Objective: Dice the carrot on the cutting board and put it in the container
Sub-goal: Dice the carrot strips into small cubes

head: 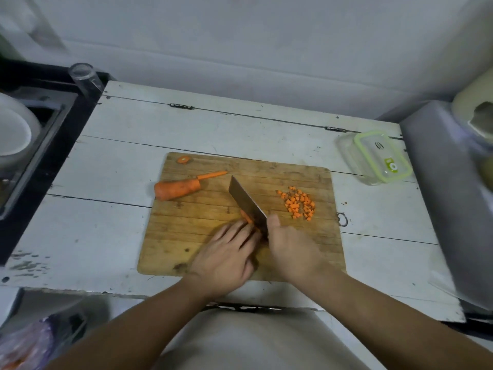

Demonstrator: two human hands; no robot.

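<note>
A wooden cutting board (202, 249) lies on the white table. My right hand (293, 249) grips the handle of a cleaver (246, 200), whose blade rests on a carrot piece (246, 217) near the board's middle. My left hand (226, 252) presses down on that piece with curled fingers, hiding most of it. A pile of diced carrot (298, 202) sits on the board's right part. A thick carrot chunk (177, 189), a thin carrot strip (212, 174) and a round end slice (184, 159) lie at the board's upper left. A clear container with a green-rimmed lid (378, 156) stands to the right.
A sink (32, 145) with a white bowl sits at the left, with a clear glass (84, 76) at its corner. A grey box-like appliance (448, 188) borders the table's right side. A plastic bag (24, 345) shows at the lower left.
</note>
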